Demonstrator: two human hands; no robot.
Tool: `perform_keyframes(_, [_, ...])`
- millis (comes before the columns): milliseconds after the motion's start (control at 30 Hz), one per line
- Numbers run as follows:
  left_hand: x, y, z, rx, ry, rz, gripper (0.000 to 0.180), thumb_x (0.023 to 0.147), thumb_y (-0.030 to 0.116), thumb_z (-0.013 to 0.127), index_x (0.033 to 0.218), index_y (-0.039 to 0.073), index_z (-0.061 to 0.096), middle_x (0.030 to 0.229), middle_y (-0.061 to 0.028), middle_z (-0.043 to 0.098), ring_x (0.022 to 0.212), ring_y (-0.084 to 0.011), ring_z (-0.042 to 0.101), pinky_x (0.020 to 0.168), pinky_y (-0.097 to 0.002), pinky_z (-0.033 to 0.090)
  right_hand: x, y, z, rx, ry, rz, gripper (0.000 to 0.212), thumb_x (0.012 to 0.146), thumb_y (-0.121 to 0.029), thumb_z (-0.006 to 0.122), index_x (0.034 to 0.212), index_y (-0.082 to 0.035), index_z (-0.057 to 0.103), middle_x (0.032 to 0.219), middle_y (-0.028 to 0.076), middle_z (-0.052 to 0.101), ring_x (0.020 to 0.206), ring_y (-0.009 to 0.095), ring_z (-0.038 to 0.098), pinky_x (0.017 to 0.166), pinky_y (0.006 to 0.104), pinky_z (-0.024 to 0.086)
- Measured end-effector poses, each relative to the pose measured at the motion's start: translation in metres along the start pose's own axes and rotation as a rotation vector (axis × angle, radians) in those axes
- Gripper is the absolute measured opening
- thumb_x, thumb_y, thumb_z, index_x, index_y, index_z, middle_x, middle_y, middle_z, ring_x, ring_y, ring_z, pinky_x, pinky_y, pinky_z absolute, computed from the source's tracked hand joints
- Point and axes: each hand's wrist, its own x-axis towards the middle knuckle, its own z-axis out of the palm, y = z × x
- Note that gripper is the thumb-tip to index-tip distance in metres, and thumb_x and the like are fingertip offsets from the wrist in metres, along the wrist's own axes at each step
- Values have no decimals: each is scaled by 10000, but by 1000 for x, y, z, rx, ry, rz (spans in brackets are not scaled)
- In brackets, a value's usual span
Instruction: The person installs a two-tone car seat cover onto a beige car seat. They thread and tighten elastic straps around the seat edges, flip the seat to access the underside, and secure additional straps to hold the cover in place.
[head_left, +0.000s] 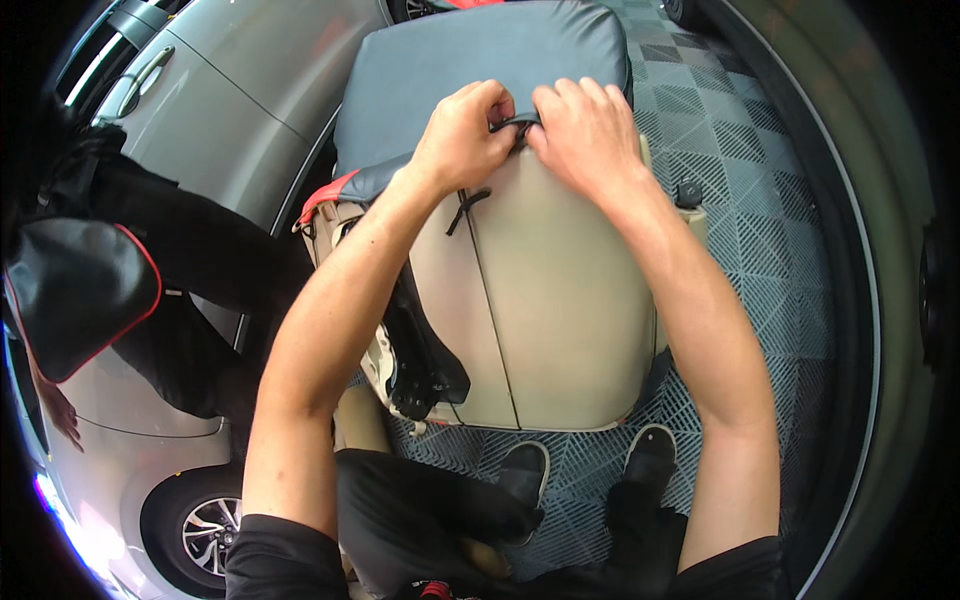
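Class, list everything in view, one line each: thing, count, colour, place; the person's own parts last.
Car seat: one, beige, centre
Cover: one, blue-grey, top centre
Flap: one, red and grey, left of seat
Strip: one, dark, between the hands
Cord: one, black, on beige surface
Mechanism: one, black, seat's left side
Fitting: one, black, right of seat
Car: one, silver-grey, left
Wheel: one fully clear, black and silver, lower left
Co-worker: one, black-clothed, left
Red-trimmed piece: one, black, far left
Floor: one, patterned grey, right and below
Shoes: two, dark, lower centre
Sleeves: two, black, bottom
Left hand: one, bare, gripping strip
Right hand: one, bare, gripping strip
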Motion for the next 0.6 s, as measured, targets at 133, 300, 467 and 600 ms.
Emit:
perform_keyframes(133, [-8, 2, -17, -249, -133, -103, 284, 819, 129, 722, 1085, 28, 701, 940, -79, 654, 753, -184, 584, 714, -328, 513, 12, 1, -2, 14, -146, 80, 93, 836, -162, 721, 885, -93, 683, 893, 93, 726, 840, 297, 710, 807, 451, 512])
perform_keyframes(300, [-11, 4, -11, -127, -123, -29, 297, 881, 181, 783, 1133, 48, 700, 916, -9, 639, 732, -95, 505, 665, -286, 476, 7, 10, -5, 153, -141, 91, 120, 848, -163, 715, 913, -66, 689, 922, 110, 735, 888, 305, 720, 831, 461, 526])
perform_keyframes(467, [-7, -7, 0, 104, 25, 262, 230, 862, 131, 772, 1069, 71, 692, 922, -65, 650, 722, -213, 603, 671, -354, 517, 5, 20, -18, 372, -253, 100, 266, 864, -212, 719, 1082, -60, 725, 979, 120, 737, 951, 318, 707, 886, 440, 556])
perform_keyframes(600, [-5, -9, 9, 211, 93, 292, 215, 817, 123, 723, 1023, 101, 665, 935, -107, 650, 847, -348, 674, 743, -442, 568, -11, 38, -37, 626, -220, 55, 326, 847, -117, 688, 1163, -42, 706, 1012, 143, 720, 960, 309, 710, 892, 408, 578])
